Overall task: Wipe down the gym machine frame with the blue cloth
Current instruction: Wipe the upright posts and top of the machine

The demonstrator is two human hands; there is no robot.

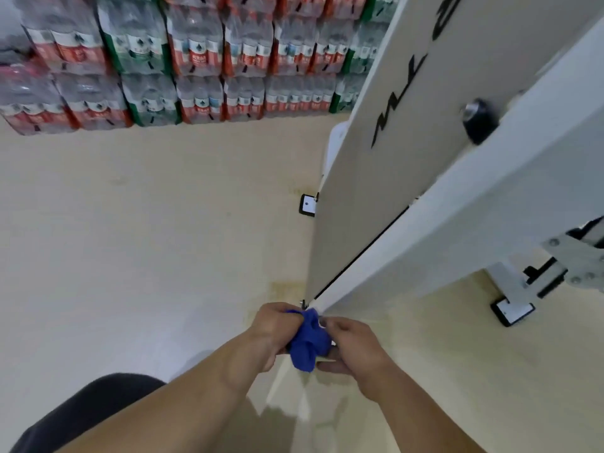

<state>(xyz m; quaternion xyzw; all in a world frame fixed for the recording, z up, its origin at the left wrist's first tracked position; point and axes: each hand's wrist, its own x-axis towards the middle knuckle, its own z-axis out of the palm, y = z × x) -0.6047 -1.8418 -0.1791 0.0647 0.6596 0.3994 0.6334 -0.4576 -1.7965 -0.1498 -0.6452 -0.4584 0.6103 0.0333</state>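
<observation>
Nearest the camera, at the lower left, I see a dark-clothed knee (98, 410), and past it both bare forearms reach out over the pale floor (147, 223). The left hand (274, 328) and the right hand (353, 348) meet in the middle, each with its fingers curled round the blue cloth (309, 341), which is bunched into a wad between them; the right thumb lies under its near end. The cloth sits just beside the low near corner of the white frame (457, 223) — I cannot tell whether it touches the metal.

From that corner a thick white beam of the frame climbs to the far right, and a flat grey panel (376, 158) with black lettering stands on its left side. A black knob (478, 120) sticks out of the beam higher up. Two black-edged white foot pads rest on the floor — one (513, 311) right of the beam, the other (308, 205) farther off, by the panel's left edge.

Along the far side, shrink-wrapped packs of bottled water (196, 53) are stacked in rows, with red and green labels.
</observation>
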